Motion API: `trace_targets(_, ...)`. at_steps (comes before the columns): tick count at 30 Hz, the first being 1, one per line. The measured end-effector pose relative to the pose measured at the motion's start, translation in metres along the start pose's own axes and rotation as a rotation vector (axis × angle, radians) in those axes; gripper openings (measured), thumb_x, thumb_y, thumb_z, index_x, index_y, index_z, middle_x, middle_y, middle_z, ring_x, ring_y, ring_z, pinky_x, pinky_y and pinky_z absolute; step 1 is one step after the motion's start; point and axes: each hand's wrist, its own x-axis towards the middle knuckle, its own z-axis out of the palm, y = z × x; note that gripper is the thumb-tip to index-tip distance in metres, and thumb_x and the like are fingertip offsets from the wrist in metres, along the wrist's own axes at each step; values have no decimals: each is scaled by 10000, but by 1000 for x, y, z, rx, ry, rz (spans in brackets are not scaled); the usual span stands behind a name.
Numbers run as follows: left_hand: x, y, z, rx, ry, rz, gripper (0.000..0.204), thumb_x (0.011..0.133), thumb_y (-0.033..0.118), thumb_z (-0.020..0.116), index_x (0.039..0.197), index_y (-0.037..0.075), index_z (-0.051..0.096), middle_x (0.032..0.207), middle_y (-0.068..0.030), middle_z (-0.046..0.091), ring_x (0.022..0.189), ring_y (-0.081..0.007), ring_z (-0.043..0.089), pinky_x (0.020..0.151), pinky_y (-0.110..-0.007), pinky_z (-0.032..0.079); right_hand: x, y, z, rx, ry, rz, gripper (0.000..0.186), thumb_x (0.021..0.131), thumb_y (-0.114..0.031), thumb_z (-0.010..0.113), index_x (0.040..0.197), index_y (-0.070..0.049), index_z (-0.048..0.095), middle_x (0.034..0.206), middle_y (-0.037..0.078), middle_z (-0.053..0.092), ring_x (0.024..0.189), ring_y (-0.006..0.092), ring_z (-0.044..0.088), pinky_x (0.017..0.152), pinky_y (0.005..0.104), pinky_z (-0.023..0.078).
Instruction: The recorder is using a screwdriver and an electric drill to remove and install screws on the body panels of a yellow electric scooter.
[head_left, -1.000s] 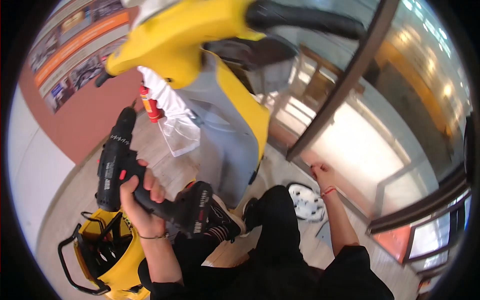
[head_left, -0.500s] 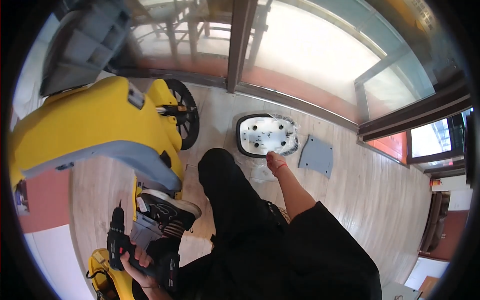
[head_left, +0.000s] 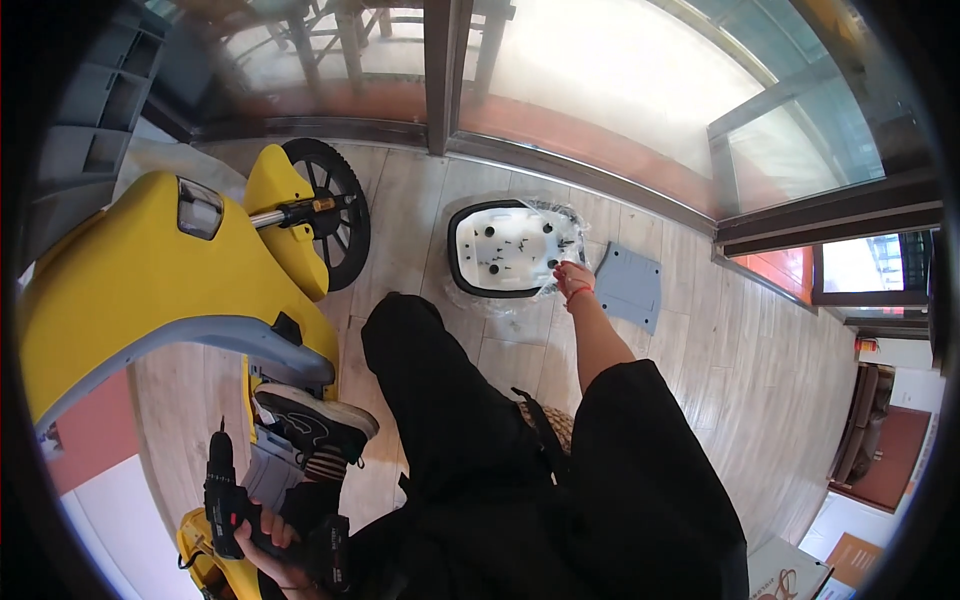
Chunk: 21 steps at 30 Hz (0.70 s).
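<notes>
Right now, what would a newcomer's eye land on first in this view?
Most likely the big yellow-and-grey plastic vehicle body filling the left side, with a black spoked wheel at its upper right. Next, above centre, the rounded white pan with a black rim, scattered with small dark pieces, the right hand at its lower right. At lower left, the left hand grips a black cordless drill.

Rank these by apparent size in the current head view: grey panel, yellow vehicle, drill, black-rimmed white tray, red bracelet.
1. Yellow vehicle
2. White tray
3. Drill and grey panel: unsure; the drill looks nearer
4. Red bracelet
</notes>
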Motion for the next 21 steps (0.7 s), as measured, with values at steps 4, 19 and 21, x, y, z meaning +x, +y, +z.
trace_targets(4,3,2,6,-5,-101,-16,351,889,267,531,1117,13,448,679,-6,383,473,-70,357,398,-192,342,21,21,-20,-527,-56,104,88,841,-152,600,918,-126,633,829,22,683,683,129,643,485,270,443)
trace_targets(19,-9,115,68,99,-380,324,419,807,247,543,1127,-19,487,624,-46,487,422,-131,456,439,-251,408,-294,-211,154,-434,-619,-934,221,923,-109,561,1115,-1,584,960,78,673,820,149,640,723,240,481)
trace_targets(21,-7,127,60,127,-380,364,418,805,237,535,1130,-23,501,632,-57,502,430,-138,467,451,-257,416,-376,-220,177,-387,-679,-1163,212,935,-71,544,1126,18,572,963,79,665,845,149,629,773,256,485)
